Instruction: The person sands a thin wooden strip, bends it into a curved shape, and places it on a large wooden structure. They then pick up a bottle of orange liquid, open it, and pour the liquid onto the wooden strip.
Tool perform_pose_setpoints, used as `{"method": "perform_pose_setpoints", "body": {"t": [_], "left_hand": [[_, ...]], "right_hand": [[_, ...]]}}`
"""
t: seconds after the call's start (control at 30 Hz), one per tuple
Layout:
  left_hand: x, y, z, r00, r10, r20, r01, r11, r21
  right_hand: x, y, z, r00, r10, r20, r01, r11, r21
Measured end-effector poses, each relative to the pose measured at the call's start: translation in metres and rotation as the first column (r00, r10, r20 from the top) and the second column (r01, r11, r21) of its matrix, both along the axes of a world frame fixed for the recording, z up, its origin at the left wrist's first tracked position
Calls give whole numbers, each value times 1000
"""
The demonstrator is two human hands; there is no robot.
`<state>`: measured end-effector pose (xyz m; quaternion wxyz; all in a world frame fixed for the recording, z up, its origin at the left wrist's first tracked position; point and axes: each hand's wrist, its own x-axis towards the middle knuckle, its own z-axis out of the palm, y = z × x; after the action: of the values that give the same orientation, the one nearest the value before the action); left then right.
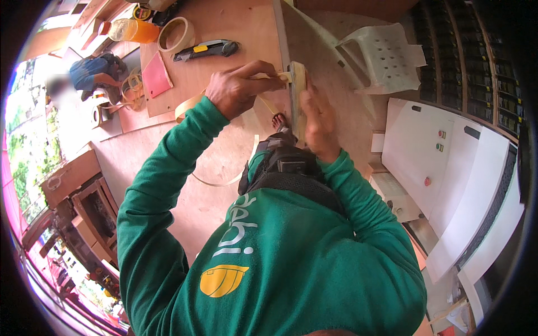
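Observation:
My left hand (238, 87) is closed in a pinch on a thin cream edge-banding strip (284, 76). From there the strip loops down behind my left forearm, and a loose curve hangs near the floor. Just right of the pinch, a narrow upright board (295, 103) stands with its cream edge toward me. My right hand (318, 120) lies along that edge, fingers stretched out and pressed flat against its right side. The right thumb is hidden, and the board's lower end passes behind my waist pouch (291, 166).
A black utility knife (207, 50), a tape roll (176, 35), an orange-filled bottle (131, 31) and a pink sheet (156, 75) lie on the wooden worktop (246, 25). A white plastic chair (386, 59) and a white machine (431, 151) stand right. Another person (92, 75) crouches far left.

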<state>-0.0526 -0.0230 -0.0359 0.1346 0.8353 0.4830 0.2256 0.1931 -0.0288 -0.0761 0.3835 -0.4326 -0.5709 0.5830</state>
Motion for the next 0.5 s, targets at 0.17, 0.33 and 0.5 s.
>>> {"method": "perform_pose_setpoints", "body": {"t": [0.17,0.33,0.5], "left_hand": [[-3,-1,0,999,-19,-31,18,1000,-25],[-4,2,0,998,-2,-62,0,999,-38],[-3,0,2,998,25,-66,-29,998,-57]], "right_hand": [[-19,47,-10,997,24,79,-33,992,121],[-30,72,-5,998,5,58,-13,991,136],[-4,43,-39,989,-60,135,14,947,322]]}}
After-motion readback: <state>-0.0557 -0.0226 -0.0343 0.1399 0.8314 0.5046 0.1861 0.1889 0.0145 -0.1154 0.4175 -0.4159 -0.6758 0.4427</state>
